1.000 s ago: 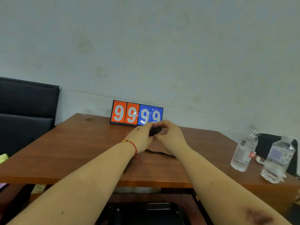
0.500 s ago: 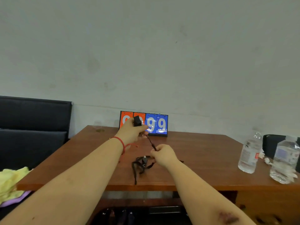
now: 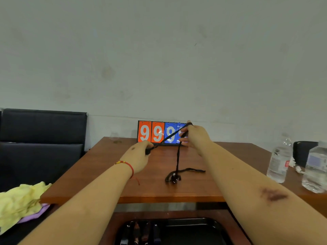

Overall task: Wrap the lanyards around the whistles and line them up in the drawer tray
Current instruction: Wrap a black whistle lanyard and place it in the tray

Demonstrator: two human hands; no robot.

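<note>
a black whistle (image 3: 148, 151) was gripped in the left hand (image 3: 139, 157) above the counter (image 3: 99, 167) while its lanyard (image 3: 177, 156) was held taut by the right hand (image 3: 195, 137), so winding was judged next.

A woven black cord lanyard (image 3: 177, 156) trails over the glossy wooden table (image 3: 106, 167), beside clear plastic bottles (image 3: 279, 161).

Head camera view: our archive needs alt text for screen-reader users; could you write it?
The left hand grips a black whistle while the right hand stretches its black lanyard upward over a wooden table. Scoreboard behind; water bottles to the right; black drawer tray below.
</note>
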